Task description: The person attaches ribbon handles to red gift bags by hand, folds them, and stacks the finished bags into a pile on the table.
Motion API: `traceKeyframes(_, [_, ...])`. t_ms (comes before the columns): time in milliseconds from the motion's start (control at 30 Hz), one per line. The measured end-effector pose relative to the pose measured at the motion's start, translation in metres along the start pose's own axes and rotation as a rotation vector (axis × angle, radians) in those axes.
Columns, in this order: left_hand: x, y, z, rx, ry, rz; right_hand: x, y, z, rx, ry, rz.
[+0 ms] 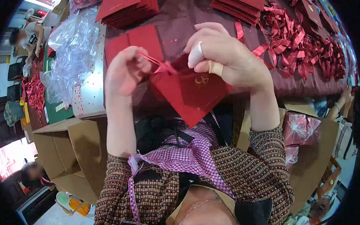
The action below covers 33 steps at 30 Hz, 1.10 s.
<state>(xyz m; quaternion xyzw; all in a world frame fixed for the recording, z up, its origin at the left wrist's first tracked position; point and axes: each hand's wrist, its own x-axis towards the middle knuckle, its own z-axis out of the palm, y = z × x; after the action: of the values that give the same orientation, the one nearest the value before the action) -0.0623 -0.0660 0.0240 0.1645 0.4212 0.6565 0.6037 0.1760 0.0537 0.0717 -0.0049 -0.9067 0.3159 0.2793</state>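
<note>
A red card with a gold emblem (192, 93) hangs tilted between my hands, one corner pointing down toward my lap. My left hand (128, 69) is closed on the end of a red ribbon (164, 67), which is bunched at the card's upper left edge. My right hand (225, 54) is closed at the card's upper right side, with white tape on one finger and a tan band on another; what its fingertips pinch is hidden. Behind my left hand, another red card (145, 40) lies flat on the dark red cloth (179, 17).
Stacks of red cards (130, 9) stand at the back, with a heap of red ribbons (289, 41) at right. Clear plastic (73, 49) lies at left. Cardboard boxes (73, 156) flank my lap. Other people (32, 34) are at both sides.
</note>
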Motion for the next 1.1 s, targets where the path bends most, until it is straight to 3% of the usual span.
traceKeyframes(33, [0.008, 0.006, -0.011, -0.135, -0.234, -0.021, -0.002, -0.001, -0.003, -0.045, -0.032, 0.028])
traceKeyframes(67, [0.009, 0.005, -0.018, -0.134, -0.24, -0.026, -0.002, 0.001, -0.002, -0.063, -0.032, 0.047])
traceKeyframes(200, [0.0, 0.012, -0.007, 0.06, -0.153, 0.049, -0.001, 0.008, 0.002, -0.018, 0.112, 0.082])
traceKeyframes(267, [-0.006, 0.008, 0.009, 0.521, 0.177, 0.311, -0.002, 0.006, -0.001, -0.02, 0.122, 0.117])
traceKeyframes(333, [-0.013, 0.009, 0.015, 0.511, 0.143, 0.357, 0.0, 0.006, -0.005, -0.032, 0.141, 0.18])
traceKeyframes(400, [-0.027, 0.01, 0.028, 0.498, 0.096, 0.135, 0.004, 0.011, -0.004, -0.026, 0.158, 0.109])
traceKeyframes(433, [-0.028, 0.002, 0.025, 0.746, 0.029, 0.275, 0.005, 0.012, -0.001, -0.057, 0.189, 0.082])
traceKeyframes(500, [-0.034, -0.008, 0.047, 0.595, -0.188, 0.137, 0.011, 0.015, 0.009, 0.012, 0.196, 0.029])
traceKeyframes(567, [-0.024, -0.019, 0.055, 0.383, -0.107, 0.125, 0.014, 0.005, 0.019, -0.103, 0.196, 0.127])
traceKeyframes(633, [-0.01, -0.017, 0.045, 0.247, -0.045, 0.121, 0.013, -0.009, 0.015, -0.2, 0.167, 0.086])
traceKeyframes(767, [-0.007, -0.004, 0.034, 0.1, 0.051, 0.172, -0.006, -0.036, -0.004, -0.264, -0.214, 0.096])
traceKeyframes(867, [-0.005, -0.002, 0.024, 0.044, 0.023, 0.15, -0.014, -0.043, 0.007, -0.448, -0.353, 0.151])
traceKeyframes(900, [-0.004, -0.003, 0.023, 0.014, 0.041, 0.135, -0.015, -0.041, 0.011, -0.557, -0.296, 0.113])
traceKeyframes(1067, [-0.011, 0.008, 0.033, -0.162, 0.094, 0.049, -0.012, -0.042, -0.014, -0.523, -0.076, 0.113])
traceKeyframes(1100, [-0.01, 0.015, 0.023, -0.055, 0.071, 0.053, -0.009, -0.041, -0.029, -0.542, -0.016, 0.088])
